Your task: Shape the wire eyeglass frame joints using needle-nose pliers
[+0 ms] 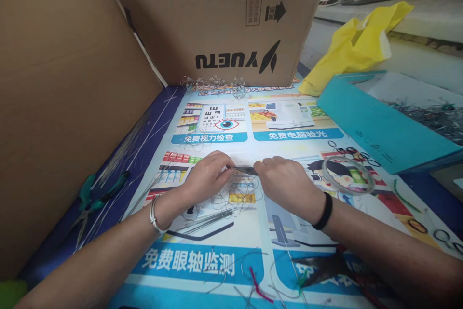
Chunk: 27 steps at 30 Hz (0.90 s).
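My left hand (209, 174) is closed, its thumb and forefinger pinched on a thin wire near the middle of the printed sheet. Facing it, my right hand (289, 184) is wrapped round a pair of pliers (246, 170), whose dark narrow jaws point left toward my left fingertips. The pliers' handles are hidden in my right fist. Looped thin wires (235, 198) lie just below both hands. Straight cut wires (208, 222) rest in a bundle under my left wrist.
Teal-handled pliers (96, 198) lie at left beside long wires. Dark-bladed scissors (325, 269) sit under my right forearm. A clear tape roll (349, 175), black rings (417, 225) and a blue box (383, 123) of wire pieces are at right. Cardboard (217, 20) walls the back.
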Motion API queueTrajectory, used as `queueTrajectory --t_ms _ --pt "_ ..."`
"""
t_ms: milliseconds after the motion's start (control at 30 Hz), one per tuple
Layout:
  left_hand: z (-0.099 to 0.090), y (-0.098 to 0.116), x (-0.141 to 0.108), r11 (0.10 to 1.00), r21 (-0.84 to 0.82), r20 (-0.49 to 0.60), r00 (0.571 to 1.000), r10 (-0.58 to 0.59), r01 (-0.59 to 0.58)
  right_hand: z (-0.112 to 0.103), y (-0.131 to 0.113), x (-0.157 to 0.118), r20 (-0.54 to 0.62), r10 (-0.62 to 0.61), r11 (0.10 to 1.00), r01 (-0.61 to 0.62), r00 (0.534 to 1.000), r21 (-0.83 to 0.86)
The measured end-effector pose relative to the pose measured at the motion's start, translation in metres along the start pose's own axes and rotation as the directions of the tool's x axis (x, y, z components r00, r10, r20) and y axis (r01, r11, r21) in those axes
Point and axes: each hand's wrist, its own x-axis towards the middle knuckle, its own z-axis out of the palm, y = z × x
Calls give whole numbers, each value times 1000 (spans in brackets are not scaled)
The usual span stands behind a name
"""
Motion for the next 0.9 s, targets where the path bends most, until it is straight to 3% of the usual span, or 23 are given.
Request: queueTrajectory --t_ms 167,467,767,900 --pt "-2 2 1 1000 -23 22 1000 -15 16 0 4 -2 -4 7 1000 -7 1000 -6" --pt "-6 7 4 993 -65 125 986 111 -103 -3 6 -6 18 -4 1000 4 1000 -2" --pt "-5 4 2 991 -48 -89 989 122 -127 -10 4 -9 8 -31 999 31 999 -17" --pt "-5 5 1 991 -54 -98 989 115 -120 -11 3 -11 1 -41 999 41 999 -24"
